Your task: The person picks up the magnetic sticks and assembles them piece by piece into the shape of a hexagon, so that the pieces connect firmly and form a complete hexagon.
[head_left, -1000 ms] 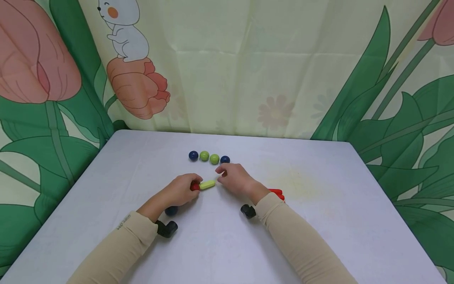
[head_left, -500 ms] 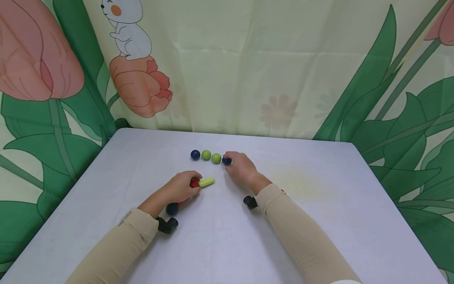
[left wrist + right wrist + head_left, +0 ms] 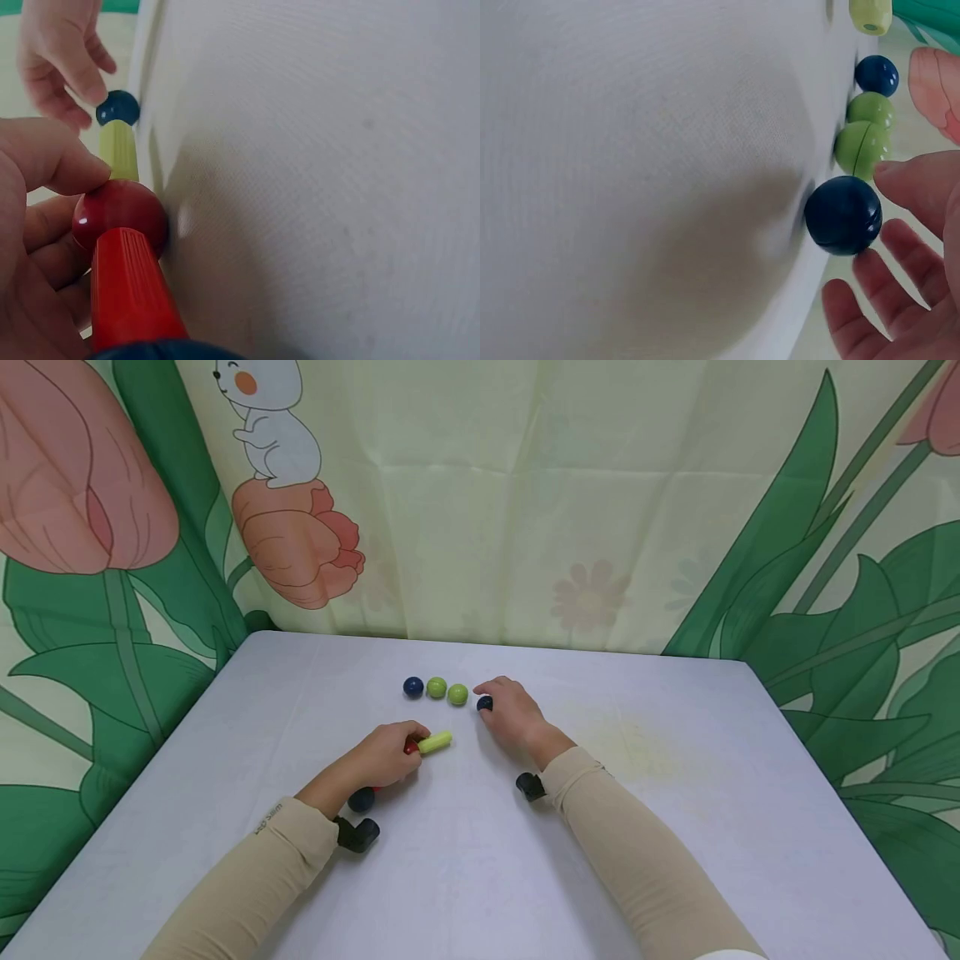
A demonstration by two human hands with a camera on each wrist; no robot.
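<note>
Pinching one red ball (image 3: 124,208): left hand (image 3: 387,755); loose-fingered at one blue ball (image 3: 842,216): right hand (image 3: 513,713).

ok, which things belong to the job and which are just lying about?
Likely in the job: red ball in left hand, yellow-green stick, red stick, nearest blue ball, blue ball at right hand.
Seemingly lying about: two green balls, blue ball beside them.

Far on the white counter (image 3: 450,877) (faintly yellowed at right) lie two green balls (image 3: 458,694), a navy ball (image 3: 413,687) left.
</note>
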